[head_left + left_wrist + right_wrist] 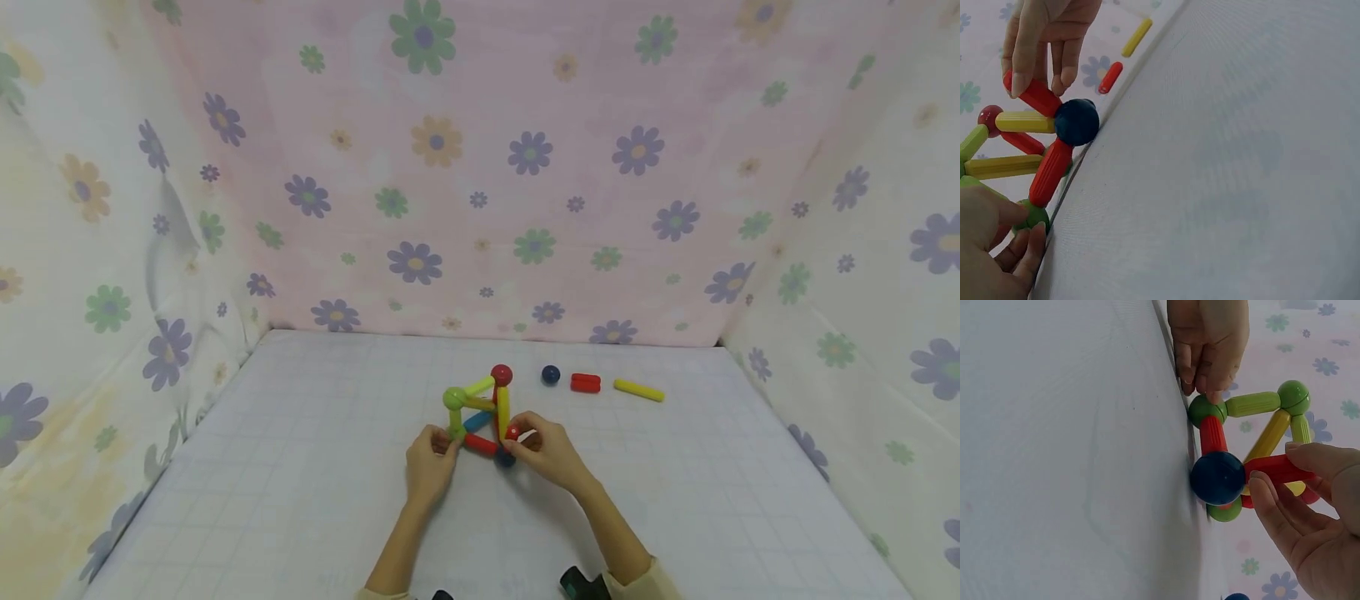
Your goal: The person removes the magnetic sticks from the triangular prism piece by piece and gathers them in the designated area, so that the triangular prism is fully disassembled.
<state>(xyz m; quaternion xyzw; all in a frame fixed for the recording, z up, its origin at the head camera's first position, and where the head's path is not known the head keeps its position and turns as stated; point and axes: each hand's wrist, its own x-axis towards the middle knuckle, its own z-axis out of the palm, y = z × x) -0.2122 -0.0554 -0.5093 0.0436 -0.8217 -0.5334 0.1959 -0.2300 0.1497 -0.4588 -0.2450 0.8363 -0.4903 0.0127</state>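
Firstly, the left hand (430, 471) pinches a green ball (1036, 215) of the rod frame (480, 404) on the table (300, 467). To its right, a dark blue ball (1217, 479) touches the red rod (1272, 468) that the right hand (553, 454) pinches. Joining this rod seems the present step; the next move calls for gentle release. Farther right lies one yellow rod (639, 390).

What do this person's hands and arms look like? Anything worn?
The left grip and right grip are bare hands, no gloves or rings showing. The left sleeve and right sleeve are pale cream. A black device sits beside the right sleeve; only a dark, rounded edge shows near the left.
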